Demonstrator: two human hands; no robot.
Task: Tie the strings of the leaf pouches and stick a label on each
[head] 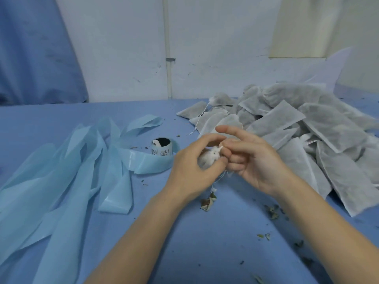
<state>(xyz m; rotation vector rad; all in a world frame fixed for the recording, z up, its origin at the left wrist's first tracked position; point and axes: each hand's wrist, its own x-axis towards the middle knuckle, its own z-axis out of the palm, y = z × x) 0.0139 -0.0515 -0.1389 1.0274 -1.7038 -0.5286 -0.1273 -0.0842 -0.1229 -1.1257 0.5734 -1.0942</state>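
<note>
Above the blue table, my left hand [192, 165] grips the gathered white neck of a leaf pouch [209, 157], fingers curled around it. Its thin white string [218, 178] hangs down below the hands, ending near some loose leaves. My right hand [250, 158] is right against the pouch neck, thumb and middle finger pinching the string end at the top while the index finger sticks out straight. The rest of the pouch is hidden behind my hands. A roll of labels [162, 149] stands on the table to the left of my left hand.
A large pile of grey-white leaf pouches [297, 128] fills the right side of the table. Long loops of pale blue label backing [82, 171] sprawl across the left. Dry leaf crumbs [208, 202] lie near the front. A white wall with a pipe stands behind.
</note>
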